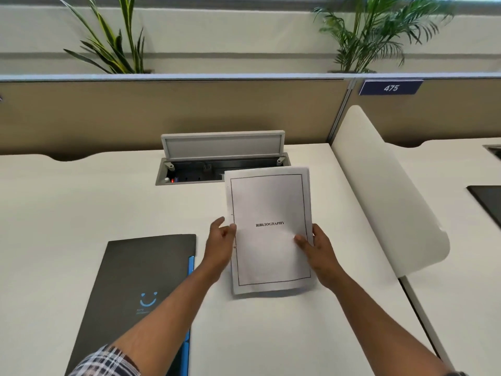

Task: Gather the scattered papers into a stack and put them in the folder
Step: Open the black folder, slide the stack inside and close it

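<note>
Gathering stage, seen from the head camera. The stack of papers (269,229), top sheet headed "BIBLIOGRAPHY", is held above the desk (67,213), right of centre. The left hand (221,241) grips its left edge, thumb on the front and fingers behind; the right hand (315,246) pinches the right edge, thumb on the printed face and fingers hidden behind. The sheets appear squared, with slight offsets at the top and lower corners, so the stacking step looks nearly done. The dark folder (141,289) lies closed on the near left of the desk, apart from the papers, a blue strip along its right edge. The next move probably calls for freeing one hand to open the folder cover while the other keeps the stack aligned. An open cable box (222,161) lies just beyond.
</note>
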